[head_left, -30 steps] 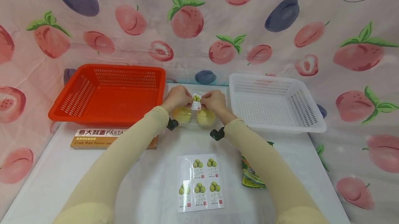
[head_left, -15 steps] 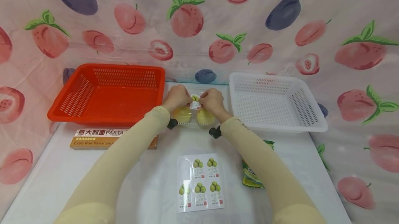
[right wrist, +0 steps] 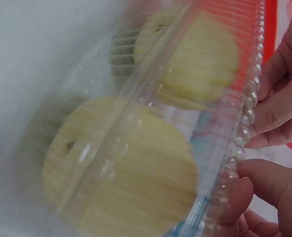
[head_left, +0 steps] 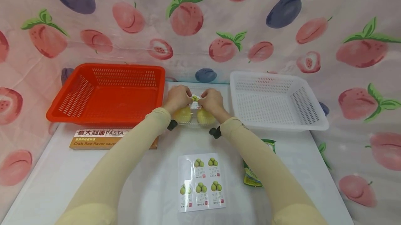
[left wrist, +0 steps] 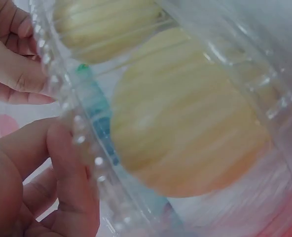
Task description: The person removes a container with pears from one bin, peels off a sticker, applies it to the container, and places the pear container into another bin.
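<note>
A clear plastic clamshell box (head_left: pixel 194 123) stands at the back of the table with two round yellow fruits, probably pears (left wrist: pixel 190 118), inside it. Over its upper edge my left hand (head_left: pixel 179 98) and right hand (head_left: pixel 213 100) meet from either side. Between their fingertips is a small white sticker (head_left: pixel 195 105) printed with green fruit, each hand pinching one side of it. In the right wrist view, thumbs and fingers sit right at the box's beaded rim (right wrist: pixel 239 136); the sticker does not show there.
A red basket (head_left: pixel 125 105) stands left, a white basket (head_left: pixel 269 108) right. Near the red one lies a pasta box (head_left: pixel 97 139). A sheet of fruit stickers (head_left: pixel 200 183) lies in front, and a green packet (head_left: pixel 252 179) is partly under my right forearm.
Both hands have shifted slightly with the sticker, which now sits a little farther left and lower against the box's top edge. The head view has tilted down slightly.
</note>
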